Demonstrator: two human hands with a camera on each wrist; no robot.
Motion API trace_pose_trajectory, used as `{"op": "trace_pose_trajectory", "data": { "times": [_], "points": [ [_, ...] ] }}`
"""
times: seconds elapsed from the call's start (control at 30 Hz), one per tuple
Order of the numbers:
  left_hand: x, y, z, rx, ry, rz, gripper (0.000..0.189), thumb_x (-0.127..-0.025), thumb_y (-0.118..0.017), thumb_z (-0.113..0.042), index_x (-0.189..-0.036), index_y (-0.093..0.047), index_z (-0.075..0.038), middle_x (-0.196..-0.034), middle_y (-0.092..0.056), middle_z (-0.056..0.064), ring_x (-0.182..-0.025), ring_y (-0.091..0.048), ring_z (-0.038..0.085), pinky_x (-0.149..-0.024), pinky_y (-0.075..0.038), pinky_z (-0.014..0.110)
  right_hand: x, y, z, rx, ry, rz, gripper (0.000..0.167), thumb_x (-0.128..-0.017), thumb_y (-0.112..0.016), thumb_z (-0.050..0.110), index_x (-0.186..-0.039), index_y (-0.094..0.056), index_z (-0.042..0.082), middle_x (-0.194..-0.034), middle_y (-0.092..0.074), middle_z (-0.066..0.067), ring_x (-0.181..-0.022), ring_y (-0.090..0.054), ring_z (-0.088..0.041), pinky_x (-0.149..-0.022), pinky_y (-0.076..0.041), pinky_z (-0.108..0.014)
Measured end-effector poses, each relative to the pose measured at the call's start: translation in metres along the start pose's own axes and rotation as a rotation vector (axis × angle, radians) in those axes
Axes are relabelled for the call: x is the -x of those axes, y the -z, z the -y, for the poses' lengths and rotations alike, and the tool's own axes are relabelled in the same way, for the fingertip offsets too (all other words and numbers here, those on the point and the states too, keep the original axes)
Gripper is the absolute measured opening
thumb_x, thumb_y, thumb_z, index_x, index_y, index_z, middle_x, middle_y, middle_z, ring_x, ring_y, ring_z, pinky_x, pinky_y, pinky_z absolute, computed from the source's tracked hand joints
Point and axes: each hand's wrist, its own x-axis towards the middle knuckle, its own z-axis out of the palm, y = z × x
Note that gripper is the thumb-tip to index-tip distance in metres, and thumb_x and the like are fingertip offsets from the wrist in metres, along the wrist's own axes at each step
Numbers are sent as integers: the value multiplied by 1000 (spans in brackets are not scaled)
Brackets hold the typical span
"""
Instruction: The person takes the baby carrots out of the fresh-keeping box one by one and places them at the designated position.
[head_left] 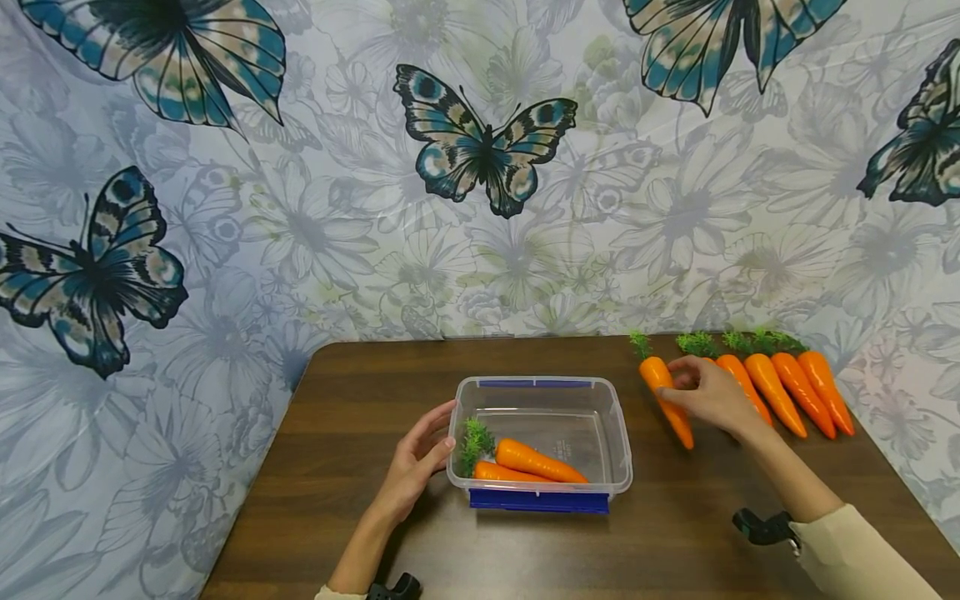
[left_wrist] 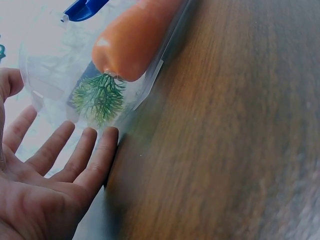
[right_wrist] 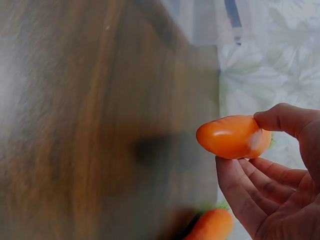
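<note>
My right hand (head_left: 708, 392) pinches an orange carrot (head_left: 666, 402) with a green leafy top between thumb and fingers, to the right of the container. In the right wrist view that carrot (right_wrist: 235, 137) points tip-first toward the camera, above its shadow on the table. At the left end of a clear plastic container (head_left: 617, 450), my left hand (head_left: 408, 462) rests its fingertips along the wall, fingers nearly straight in the left wrist view. Inside the container lie two carrots (head_left: 536, 460); a green top (left_wrist: 102, 100) shows through the wall near the left fingers.
Several more carrots (head_left: 776, 393) lie side by side at the table's back right, tops toward the wall. Blue latches (head_left: 538, 500) hang on the container's long sides. The brown wooden table (head_left: 360, 375) meets a butterfly-patterned cloth (head_left: 487, 250) behind.
</note>
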Motion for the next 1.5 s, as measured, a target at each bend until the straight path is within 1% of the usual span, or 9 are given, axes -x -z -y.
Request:
{"op": "trace_pose_trajectory", "data": {
  "times": [0.13,0.23,0.37,0.53,0.8,1.0,1.23,1.3,1.5],
  "points": [
    [0,0,0,-1,-3,-1,58,-109,-61,-14,-164,-44,-21,-165,-47,22,-143,-57,45,-99,-63,36,2,1,-7,48,-21,-25,68,-99,-74,50,-145,-58,2,-124,-74,-22,-101,-71,-28,-77,-56,-35],
    [1,1,0,-3,-3,-2,58,-109,-61,-14,-164,-45,-21,-165,-47,22,-142,-58,44,-99,-63,36,2,1,-12,83,-23,-39,67,-98,-75,48,-142,-59,0,-119,-74,-22,-100,-71,-30,-77,-55,-36],
    [1,1,0,0,-1,-5,58,-109,-61,-14,-164,-45,-20,-165,-46,23,-143,-58,44,-99,-63,36,2,0,-18,121,-19,-55,64,-97,-77,44,-138,-61,-2,-112,-75,-20,-93,-70,-26,-73,-53,-35],
    [1,0,1,3,4,-9,58,-109,-62,-14,-164,-45,-20,-165,-46,23,-143,-57,44,-99,-63,36,1,-4,-23,197,-32,-78,66,-95,-78,42,-137,-60,-5,-110,-75,-21,-88,-70,-25,-70,-54,-36],
    [1,0,1,-11,0,-18,58,-108,-62,-12,-164,-45,-18,-165,-47,25,-136,-64,32,-96,-63,35,3,-11,-24,318,-64,-123,67,-95,-78,40,-137,-58,-8,-105,-73,-21,-74,-66,-23,-60,-49,-35],
    [1,0,1,-7,-3,-16,58,-109,-62,-12,-164,-45,-18,-165,-47,24,-134,-65,28,-96,-63,35,3,-13,-26,340,-65,-178,66,-95,-80,43,-133,-57,-7,-108,-71,-23,-74,-65,-27,-58,-49,-38],
    [1,1,3,-19,-29,-1,57,-109,-60,-11,-164,-44,-14,-164,-44,30,-134,-65,31,-96,-63,34,2,-14,-31,329,-58,-262,64,-97,-78,44,-135,-60,-4,-107,-70,-23,-77,-66,-32,-58,-50,-45],
    [0,1,3,-19,-33,3,57,-110,-60,-11,-164,-43,-14,-164,-44,31,-135,-65,32,-96,-63,34,2,-15,-32,321,-61,-274,62,-98,-77,44,-136,-60,-2,-108,-70,-23,-77,-66,-33,-59,-50,-47],
    [1,0,2,-10,-19,-4,58,-109,-61,-11,-164,-44,-16,-165,-45,27,-135,-65,33,-97,-63,34,2,-15,-34,302,-68,-285,62,-98,-75,44,-138,-59,0,-112,-69,-23,-83,-66,-36,-63,-50,-51]
  ]
}}
